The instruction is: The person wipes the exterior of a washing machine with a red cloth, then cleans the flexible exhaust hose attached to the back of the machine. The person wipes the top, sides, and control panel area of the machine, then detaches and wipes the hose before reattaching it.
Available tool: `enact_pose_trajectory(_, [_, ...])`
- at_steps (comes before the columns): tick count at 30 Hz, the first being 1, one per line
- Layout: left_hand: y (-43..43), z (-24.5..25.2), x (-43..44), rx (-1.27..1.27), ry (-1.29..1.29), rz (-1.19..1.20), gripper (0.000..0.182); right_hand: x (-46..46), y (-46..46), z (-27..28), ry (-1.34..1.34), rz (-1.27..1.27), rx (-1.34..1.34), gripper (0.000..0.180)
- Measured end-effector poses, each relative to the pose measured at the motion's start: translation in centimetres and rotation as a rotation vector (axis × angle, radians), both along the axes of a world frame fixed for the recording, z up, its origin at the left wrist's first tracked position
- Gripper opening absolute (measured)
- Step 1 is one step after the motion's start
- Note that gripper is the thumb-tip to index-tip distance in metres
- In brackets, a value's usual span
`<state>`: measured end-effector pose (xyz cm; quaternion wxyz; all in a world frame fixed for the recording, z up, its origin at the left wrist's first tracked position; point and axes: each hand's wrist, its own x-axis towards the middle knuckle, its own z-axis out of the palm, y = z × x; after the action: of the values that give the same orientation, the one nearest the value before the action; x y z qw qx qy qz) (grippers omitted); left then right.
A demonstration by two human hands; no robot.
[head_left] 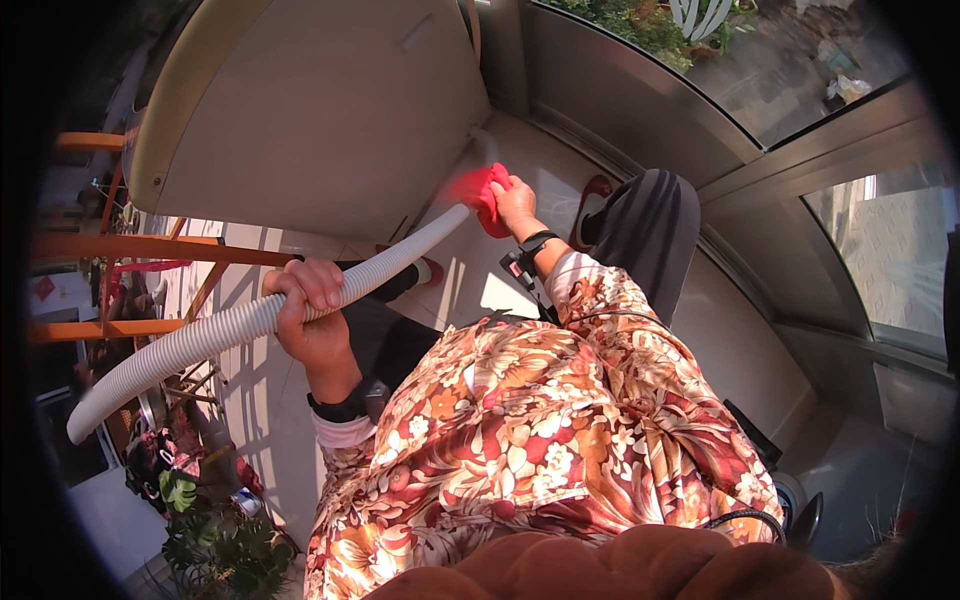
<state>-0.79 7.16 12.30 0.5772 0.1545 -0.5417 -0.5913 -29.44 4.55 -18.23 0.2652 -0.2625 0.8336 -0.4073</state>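
Observation:
My left hand (311, 315) is wrapped around a white corrugated hose (217, 326). The hose slants across the view, its loose end low at the left. Farther along it, my right hand (514, 202) grips a red cloth (491, 202) pressed around the hose. The cloth is partly blurred and hides the stretch of hose beneath it. Beyond the cloth, the hose continues to the lower corner of a large pale cabinet-like body (337, 120), perhaps an appliance. Where it joins is unclear.
A metal-framed glazed wall (645, 90) runs along the right, with plants (637, 30) outside. Orange bars (165, 247) of a frame stand at the left. Potted plants (225, 551) and clutter lie at lower left. My legs straddle the sunlit tiled floor (480, 289).

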Motion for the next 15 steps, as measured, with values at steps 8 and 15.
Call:
enact_pose_trajectory(8, [-1.4, -0.3, 0.4, 0.096, 0.075, -0.019, 0.015, 6.8, 0.4, 15.8, -0.762, 0.435, -0.420, 0.035])
enact_pose_trajectory(15, [-2.4, 0.2, -1.4, 0.056, 0.001, -0.013, 0.011, 7.6, 2.3, 22.3, -0.843, 0.622, -0.757, 0.045])
